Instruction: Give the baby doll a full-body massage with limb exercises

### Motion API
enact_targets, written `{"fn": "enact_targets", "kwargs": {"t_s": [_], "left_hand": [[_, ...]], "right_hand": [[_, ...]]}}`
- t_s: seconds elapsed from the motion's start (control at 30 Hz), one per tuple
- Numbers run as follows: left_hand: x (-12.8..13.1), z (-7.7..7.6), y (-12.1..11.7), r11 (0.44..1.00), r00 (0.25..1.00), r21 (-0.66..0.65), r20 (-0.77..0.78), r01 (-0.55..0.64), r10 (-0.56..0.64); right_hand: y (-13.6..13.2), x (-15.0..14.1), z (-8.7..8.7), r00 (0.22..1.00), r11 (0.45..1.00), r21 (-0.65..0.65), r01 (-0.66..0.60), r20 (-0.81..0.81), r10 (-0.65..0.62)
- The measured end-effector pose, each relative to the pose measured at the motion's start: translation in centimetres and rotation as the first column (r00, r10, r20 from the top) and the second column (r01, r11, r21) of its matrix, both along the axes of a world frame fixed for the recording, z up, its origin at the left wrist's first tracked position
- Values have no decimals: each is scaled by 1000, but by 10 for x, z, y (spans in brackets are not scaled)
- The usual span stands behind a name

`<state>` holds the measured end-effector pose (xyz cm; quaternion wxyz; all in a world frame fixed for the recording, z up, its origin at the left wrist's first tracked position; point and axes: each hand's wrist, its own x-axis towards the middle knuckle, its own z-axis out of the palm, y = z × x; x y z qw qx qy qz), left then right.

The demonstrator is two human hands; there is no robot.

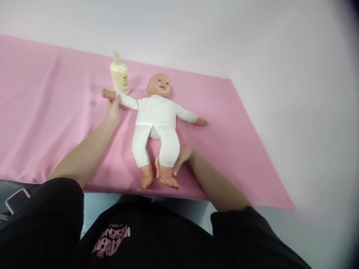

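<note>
A baby doll (156, 112) with a white cloth body lies on its back, its head away from me and its feet near the table's front edge. My left hand (114, 108) is closed around the doll's arm on the left, close to the wrist. Lower down, my right hand (183, 157) wraps the doll's lower leg on the right from beneath; its fingertips show between the two legs and the thumb lies on the outer side. Part of that hand is hidden by the leg.
A pale yellow pump bottle (120, 76) stands just behind the doll's left-side hand. Pink cloth (224, 149) covers the table, and a white wall (294, 93) borders it at the back and right. A phone-like device (18, 201) is at the lower left, below the table's edge.
</note>
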<state>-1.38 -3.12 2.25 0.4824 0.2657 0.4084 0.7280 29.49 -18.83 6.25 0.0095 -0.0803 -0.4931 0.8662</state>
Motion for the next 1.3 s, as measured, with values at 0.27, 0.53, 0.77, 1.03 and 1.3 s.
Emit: {"fn": "enact_targets", "kwargs": {"t_s": [0.27, 0.53, 0.77, 1.03, 1.3], "left_hand": [[0, 2, 0, 1000, 1000, 9, 1, 0, 0], [7, 16, -13, 1000, 1000, -5, -23, 7, -7], [11, 16, -21, 971, 961, 225, -275, 80, -15], [32, 19, -41, 954, 881, 244, -472, 172, -38], [37, 38, -62, 869, 688, 144, -676, 474, -263]], "right_hand": [[5, 0, 4, 965, 944, 205, -257, 97, 242], [6, 3, 1, 972, 952, 195, -234, 76, 223], [4, 15, -15, 995, 994, -13, -104, -9, 104], [14, 10, -46, 823, 989, -140, -53, -567, -36], [12, 8, -24, 718, 675, -313, 668, 32, -695]]}}
